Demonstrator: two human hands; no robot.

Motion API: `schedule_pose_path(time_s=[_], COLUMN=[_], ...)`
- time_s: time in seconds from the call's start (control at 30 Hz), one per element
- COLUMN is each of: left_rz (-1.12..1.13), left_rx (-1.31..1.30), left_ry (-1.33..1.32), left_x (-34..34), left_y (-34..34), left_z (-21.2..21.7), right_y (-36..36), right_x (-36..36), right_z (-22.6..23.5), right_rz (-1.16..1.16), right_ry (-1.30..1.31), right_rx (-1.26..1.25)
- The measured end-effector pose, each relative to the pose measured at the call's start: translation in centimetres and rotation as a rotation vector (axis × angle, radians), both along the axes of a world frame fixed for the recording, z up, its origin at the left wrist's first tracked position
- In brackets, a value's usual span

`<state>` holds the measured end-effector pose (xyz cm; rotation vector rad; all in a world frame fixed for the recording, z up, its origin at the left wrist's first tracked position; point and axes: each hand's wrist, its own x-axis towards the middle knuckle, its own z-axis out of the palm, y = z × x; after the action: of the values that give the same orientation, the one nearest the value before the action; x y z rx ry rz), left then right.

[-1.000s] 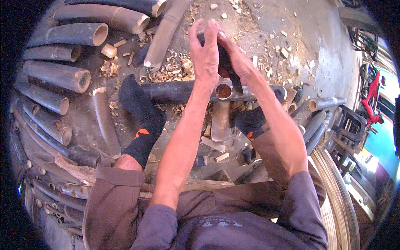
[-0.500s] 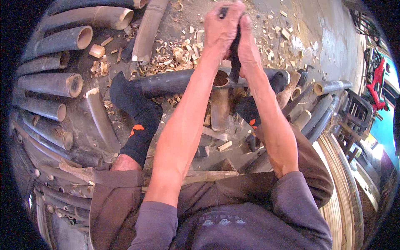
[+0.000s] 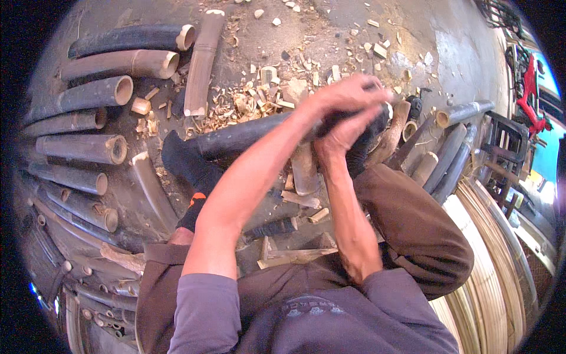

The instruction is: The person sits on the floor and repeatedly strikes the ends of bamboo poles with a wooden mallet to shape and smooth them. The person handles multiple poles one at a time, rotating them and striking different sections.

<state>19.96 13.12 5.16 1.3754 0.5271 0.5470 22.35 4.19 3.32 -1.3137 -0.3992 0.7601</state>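
From the head camera, both hands were closed together around a dark tool handle [image 3: 359, 127]. The left hand [image 3: 345, 97] sat on top and the right hand [image 3: 342, 133] was wrapped just under it. The tool was blurry, so I could not tell what kind it was. It was held right above a dark bamboo pole [image 3: 242, 135] that lay across in front of the person, with a foot in a black sock [image 3: 186, 162] touching it. To do this step well, I think the pole should be held still by the feet and the tool should come down straight.

The ground [image 3: 354, 35] was grey and dusty, with pale wood chips [image 3: 253, 100] all over it. Cut bamboo tubes [image 3: 94, 94] lay in a row on the left. Thin bamboo strips [image 3: 489, 265] were piled on the right, near a red machine [image 3: 527, 94].
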Motion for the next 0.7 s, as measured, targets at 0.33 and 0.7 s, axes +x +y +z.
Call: schedule_pose_path(time_s=[0.33,0.7], left_rz=[0.887,1.691], left_rx=[-0.221,-0.22], left_ry=[-0.059,-0.037], left_x=[-11.1,-15.7], left_y=[2.7,-9.4], left_z=[-1.8,-3.2], right_y=[6.4,2.8], right_x=[-7.1,-9.0], right_z=[2.1,1.8], right_rz=[0.548,1.452], right_ry=[-0.225,-0.361], right_rx=[-0.085,-0.206])
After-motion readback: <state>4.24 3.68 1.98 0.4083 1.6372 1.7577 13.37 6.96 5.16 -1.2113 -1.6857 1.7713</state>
